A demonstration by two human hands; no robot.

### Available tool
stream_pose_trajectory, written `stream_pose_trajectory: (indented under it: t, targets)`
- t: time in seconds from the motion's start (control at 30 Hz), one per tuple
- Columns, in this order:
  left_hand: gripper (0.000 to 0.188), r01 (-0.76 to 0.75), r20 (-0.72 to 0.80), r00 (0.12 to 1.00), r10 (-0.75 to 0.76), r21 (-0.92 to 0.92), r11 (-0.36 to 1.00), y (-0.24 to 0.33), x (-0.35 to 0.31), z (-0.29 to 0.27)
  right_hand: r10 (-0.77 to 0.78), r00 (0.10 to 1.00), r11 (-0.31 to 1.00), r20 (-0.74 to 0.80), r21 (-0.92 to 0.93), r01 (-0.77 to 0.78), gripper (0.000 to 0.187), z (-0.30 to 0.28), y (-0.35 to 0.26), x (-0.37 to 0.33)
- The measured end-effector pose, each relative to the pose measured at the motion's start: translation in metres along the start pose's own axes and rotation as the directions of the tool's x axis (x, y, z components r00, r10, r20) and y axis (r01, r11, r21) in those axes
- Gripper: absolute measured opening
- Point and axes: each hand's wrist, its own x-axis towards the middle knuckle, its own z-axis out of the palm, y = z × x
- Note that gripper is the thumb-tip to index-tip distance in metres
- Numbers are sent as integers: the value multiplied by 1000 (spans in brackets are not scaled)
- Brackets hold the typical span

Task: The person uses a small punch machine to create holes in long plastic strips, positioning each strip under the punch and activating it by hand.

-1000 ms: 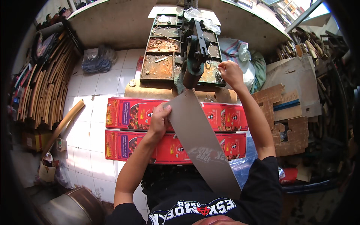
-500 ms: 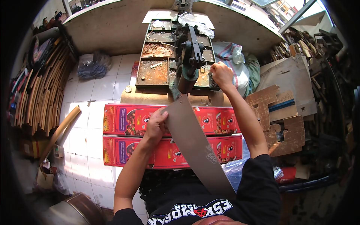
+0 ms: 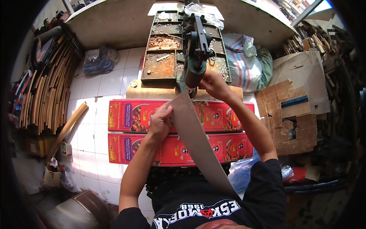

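Observation:
My left hand (image 3: pixel 161 121) grips the left edge of a long grey strip (image 3: pixel 198 143), thumb on top. The strip slants from a dark green hand press (image 3: pixel 195 72) down toward my body. Its far end, with small holes at the corner, lies just below the press head. My right hand (image 3: pixel 216 86) is at the right side of the press head, fingers bent and pinched together. Whatever they hold is too small or hidden to make out. Beneath the strip and my forearms lie two red printed cardboard pieces, a far one (image 3: pixel 213 114) and a near one (image 3: pixel 225 149).
A divided metal tray (image 3: pixel 167 70) with small parts and debris surrounds the press. Woven sacks (image 3: pixel 244 63) sit to its right, beside cut boards (image 3: pixel 301 133). Stacked boards (image 3: pixel 45 91) line the left, and a cardboard roll (image 3: pixel 72 122) leans over the tiled floor.
My right hand has moved left from the tray's right compartment to the press head. The strip's far end has come closer under the press, with my left hand still gripping it.

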Motion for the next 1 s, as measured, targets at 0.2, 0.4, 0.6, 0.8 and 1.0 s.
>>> stream_pose_trajectory:
  t: [0.2, 0.4, 0.6, 0.8, 1.0]
  targets:
    - [45, -53, 3, 999, 53, 11, 999, -6, 4, -13, -263, 962, 953, 80, -135, 272, 13, 17, 1, -3]
    - [45, -37, 44, 998, 37, -13, 999, -6, 7, -14, -362, 932, 911, 14, -205, 357, 12, 20, 2, -7]
    - [45, -14, 1, 1000, 14, 32, 999, 0, 0, -9, -43, 990, 999, -136, 22, 47, 14, 15, -18, -41]
    - [44, -29, -22, 999, 29, -22, 999, -9, 6, -10, 17, 997, 969, -79, -244, -36, 11, -10, -19, -131]
    - [42, -12, 49, 999, 13, -32, 999, -8, 5, -15, -5, 999, 893, -41, -451, -14, 25, 5, -21, -143]
